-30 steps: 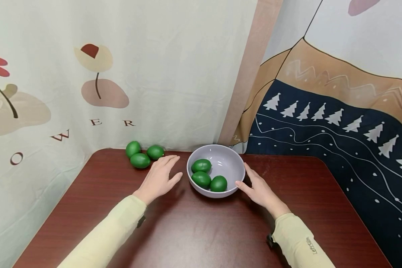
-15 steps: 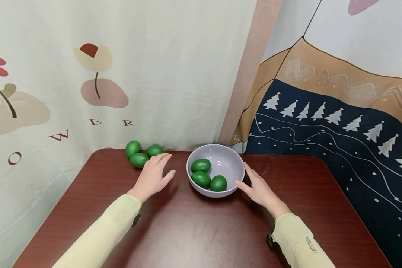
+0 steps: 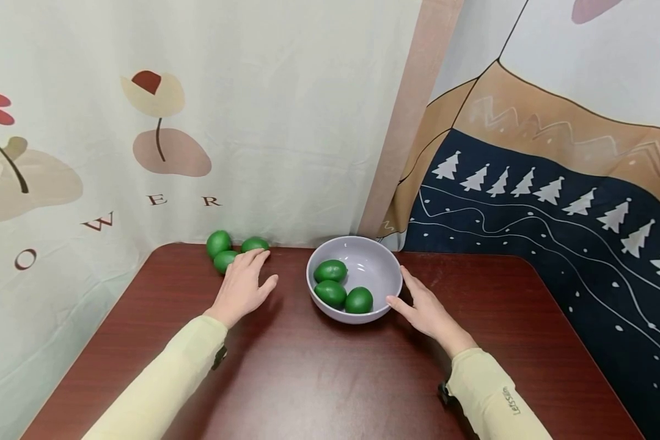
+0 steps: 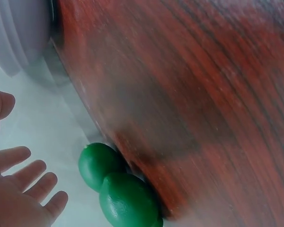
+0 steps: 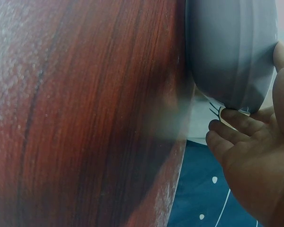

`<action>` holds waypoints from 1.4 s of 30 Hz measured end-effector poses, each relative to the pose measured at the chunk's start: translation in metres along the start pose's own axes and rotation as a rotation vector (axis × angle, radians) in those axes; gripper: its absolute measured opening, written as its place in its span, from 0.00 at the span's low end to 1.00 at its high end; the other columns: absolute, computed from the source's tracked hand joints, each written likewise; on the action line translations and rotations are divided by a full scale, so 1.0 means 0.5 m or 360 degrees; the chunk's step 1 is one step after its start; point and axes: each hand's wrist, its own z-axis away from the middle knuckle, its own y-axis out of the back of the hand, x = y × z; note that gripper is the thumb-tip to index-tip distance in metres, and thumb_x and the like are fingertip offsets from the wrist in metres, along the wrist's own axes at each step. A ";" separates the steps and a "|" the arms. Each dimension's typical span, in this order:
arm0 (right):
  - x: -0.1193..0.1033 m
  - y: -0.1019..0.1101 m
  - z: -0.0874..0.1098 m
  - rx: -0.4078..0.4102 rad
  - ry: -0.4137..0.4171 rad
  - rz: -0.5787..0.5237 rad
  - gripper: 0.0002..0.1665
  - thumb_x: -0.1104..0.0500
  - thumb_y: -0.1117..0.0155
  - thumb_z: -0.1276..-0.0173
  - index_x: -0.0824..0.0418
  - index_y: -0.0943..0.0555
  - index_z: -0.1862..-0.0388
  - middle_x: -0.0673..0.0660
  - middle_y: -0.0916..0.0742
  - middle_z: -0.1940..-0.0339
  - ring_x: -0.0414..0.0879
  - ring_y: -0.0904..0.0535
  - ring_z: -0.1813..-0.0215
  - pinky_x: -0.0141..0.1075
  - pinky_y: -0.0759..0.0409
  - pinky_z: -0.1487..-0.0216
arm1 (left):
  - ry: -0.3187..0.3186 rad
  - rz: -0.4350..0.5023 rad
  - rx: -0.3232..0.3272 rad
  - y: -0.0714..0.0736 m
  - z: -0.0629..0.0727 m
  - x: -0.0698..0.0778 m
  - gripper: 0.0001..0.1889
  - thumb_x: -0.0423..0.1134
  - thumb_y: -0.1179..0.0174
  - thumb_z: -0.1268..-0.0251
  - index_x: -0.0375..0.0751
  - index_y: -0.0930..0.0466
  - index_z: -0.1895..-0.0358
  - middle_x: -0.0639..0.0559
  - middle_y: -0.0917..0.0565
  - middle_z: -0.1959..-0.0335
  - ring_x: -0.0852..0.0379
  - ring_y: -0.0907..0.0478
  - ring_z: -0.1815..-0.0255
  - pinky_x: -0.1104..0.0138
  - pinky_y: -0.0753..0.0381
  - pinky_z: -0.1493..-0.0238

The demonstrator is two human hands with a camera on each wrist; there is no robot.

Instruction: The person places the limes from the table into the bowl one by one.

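Over the small group of limes at the table's back left hovers my left hand [image 3: 241, 287], fingers spread and holding nothing. Partly behind its fingertips is the nearest lime [image 3: 223, 261]; another lime [image 3: 218, 244] lies behind it to the left, and a third lime [image 3: 255, 244] to the right. The left wrist view shows the hand apart from the limes [image 4: 128, 201]. My right hand [image 3: 426, 308] holds the right side of a pale grey-purple bowl [image 3: 382, 269], its thumb at the rim and its fingers along the outer wall. Three limes [image 3: 330, 294] sit inside, toward the left and front.
The dark red wooden table [image 3: 319, 379] has its back edge close against a pale curtain [image 3: 286, 122] with flower prints. At the right hangs a dark blue cloth [image 3: 506, 232] with white trees.
My left hand has moved left, away from the bowl and over the nearest lime. The right hand and the bowl have stayed in place.
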 end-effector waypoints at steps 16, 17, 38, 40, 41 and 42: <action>0.001 0.001 0.000 -0.0024 -0.0037 -0.0030 0.52 0.45 0.36 0.24 0.66 0.50 0.15 0.68 0.39 0.17 0.66 0.43 0.18 0.62 0.41 0.23 | 0.0131 -0.0035 0.0028 0.005 0.003 -0.048 0.32 0.43 0.40 0.29 0.26 0.30 0.29 0.29 0.30 0.29 0.28 0.36 0.29 0.35 0.38 0.32; 0.002 0.001 0.000 -0.0024 -0.0036 -0.0029 0.52 0.45 0.36 0.24 0.66 0.50 0.15 0.68 0.39 0.17 0.66 0.43 0.18 0.62 0.41 0.23 | 0.0141 -0.0036 0.0032 0.004 0.004 -0.052 0.32 0.43 0.40 0.29 0.26 0.30 0.29 0.28 0.30 0.29 0.28 0.36 0.29 0.35 0.38 0.32; 0.002 0.000 0.000 -0.0023 -0.0037 -0.0039 0.52 0.45 0.36 0.24 0.67 0.50 0.15 0.68 0.40 0.17 0.66 0.44 0.18 0.62 0.42 0.22 | 0.0248 -0.0055 0.0078 0.008 0.006 -0.087 0.31 0.41 0.40 0.31 0.24 0.31 0.30 0.27 0.34 0.28 0.28 0.39 0.28 0.34 0.41 0.33; 0.003 0.000 0.000 -0.0027 -0.0041 -0.0043 0.52 0.44 0.36 0.24 0.66 0.50 0.15 0.68 0.40 0.17 0.65 0.44 0.18 0.62 0.42 0.22 | 0.0255 -0.0057 0.0095 0.007 0.006 -0.090 0.31 0.40 0.40 0.31 0.24 0.31 0.30 0.27 0.33 0.29 0.27 0.39 0.29 0.33 0.40 0.34; 0.003 0.000 0.000 -0.0027 -0.0040 -0.0045 0.52 0.44 0.36 0.24 0.66 0.50 0.15 0.68 0.40 0.17 0.65 0.44 0.18 0.62 0.42 0.22 | 0.0259 -0.0059 0.0101 0.007 0.006 -0.092 0.31 0.40 0.40 0.32 0.24 0.31 0.30 0.27 0.33 0.29 0.27 0.39 0.29 0.33 0.40 0.34; 0.003 0.000 0.000 -0.0026 -0.0039 -0.0047 0.52 0.44 0.36 0.24 0.66 0.50 0.15 0.68 0.40 0.17 0.65 0.44 0.18 0.62 0.42 0.22 | 0.0264 -0.0061 0.0106 0.007 0.006 -0.094 0.31 0.40 0.39 0.32 0.24 0.31 0.30 0.27 0.33 0.29 0.27 0.39 0.29 0.33 0.40 0.35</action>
